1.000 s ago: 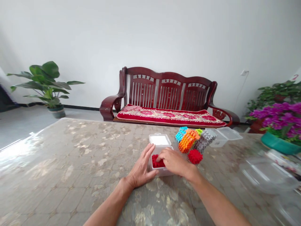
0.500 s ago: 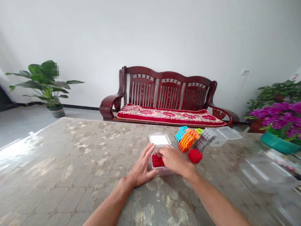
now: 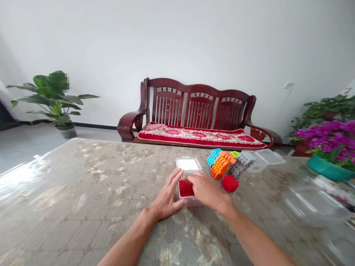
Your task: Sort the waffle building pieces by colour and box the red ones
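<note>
A small clear plastic box (image 3: 192, 202) stands in front of me with its hinged lid (image 3: 189, 164) raised at the back. Red interlocking building blocks (image 3: 185, 188) fill the part of it that shows. My left hand (image 3: 166, 197) grips the box, fingers along the left side and thumb at the front. Over the right part of the box, my right hand (image 3: 207, 189) has its fingers curled down onto the red blocks. Its fingertips are partly hidden. To the right lie joined bundles of blocks: blue (image 3: 213, 157), orange (image 3: 222, 166), grey (image 3: 240, 165) and red (image 3: 230, 183).
Another clear box (image 3: 257, 163) with its lid open sits behind the grey bundle. Clear plastic containers (image 3: 316, 205) and a green pot of purple flowers (image 3: 330, 167) stand at the right. A patterned cloth (image 3: 69, 195) covers the table; a wooden bench (image 3: 198, 111) is beyond.
My right hand has shifted slightly within the box, its fingers still on the red blocks. The left hand and the bundles stay where they were.
</note>
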A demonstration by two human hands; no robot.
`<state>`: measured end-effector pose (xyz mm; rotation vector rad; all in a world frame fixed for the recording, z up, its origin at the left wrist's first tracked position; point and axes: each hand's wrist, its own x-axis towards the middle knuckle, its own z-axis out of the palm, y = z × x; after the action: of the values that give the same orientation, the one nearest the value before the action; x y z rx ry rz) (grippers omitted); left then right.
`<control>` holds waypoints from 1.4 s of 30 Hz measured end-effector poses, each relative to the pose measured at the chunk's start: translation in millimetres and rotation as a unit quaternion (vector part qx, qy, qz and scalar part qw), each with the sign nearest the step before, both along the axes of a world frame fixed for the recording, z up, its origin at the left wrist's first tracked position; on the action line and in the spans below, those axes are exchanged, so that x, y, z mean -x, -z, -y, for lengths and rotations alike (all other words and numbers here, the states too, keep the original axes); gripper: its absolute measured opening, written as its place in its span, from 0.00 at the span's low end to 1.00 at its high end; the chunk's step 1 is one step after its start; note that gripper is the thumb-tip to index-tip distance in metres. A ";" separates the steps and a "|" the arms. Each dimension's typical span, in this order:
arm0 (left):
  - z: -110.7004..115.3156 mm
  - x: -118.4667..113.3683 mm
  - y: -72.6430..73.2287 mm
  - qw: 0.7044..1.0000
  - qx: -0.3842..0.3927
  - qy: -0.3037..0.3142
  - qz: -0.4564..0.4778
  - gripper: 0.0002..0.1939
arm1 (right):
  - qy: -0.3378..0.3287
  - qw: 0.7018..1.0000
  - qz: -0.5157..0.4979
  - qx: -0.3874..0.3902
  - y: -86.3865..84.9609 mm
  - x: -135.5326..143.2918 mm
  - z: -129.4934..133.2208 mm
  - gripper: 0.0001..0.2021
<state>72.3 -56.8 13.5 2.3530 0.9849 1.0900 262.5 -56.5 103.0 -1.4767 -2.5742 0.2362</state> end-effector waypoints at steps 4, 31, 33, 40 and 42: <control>-0.1 0.6 -0.2 1.000 0.002 -0.002 -0.002 0.45 | 0.006 1.000 -0.020 0.018 1.4 -1.3 -1.9 0.21; 2.2 -0.8 -2.9 1.000 0.012 -0.010 0.001 0.46 | -0.026 0.998 -0.008 0.054 -2.1 1.2 -12.7 0.10; 2.4 -0.7 -4.0 1.000 0.012 -0.009 -0.003 0.46 | -0.008 0.999 -0.016 0.049 -3.1 0.6 -12.6 0.11; 2.3 -0.2 -4.2 1.000 0.005 -0.004 -0.008 0.46 | -0.039 0.996 0.012 0.082 -5.8 2.4 -14.9 0.15; 2.2 -0.5 -4.0 1.000 0.006 -0.004 -0.011 0.47 | -0.044 0.994 0.016 0.096 -5.6 2.5 -16.2 0.14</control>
<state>72.8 -59.0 17.5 2.3572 1.0069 1.0611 260.0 -40.3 108.5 -1.4379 -2.7104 0.4883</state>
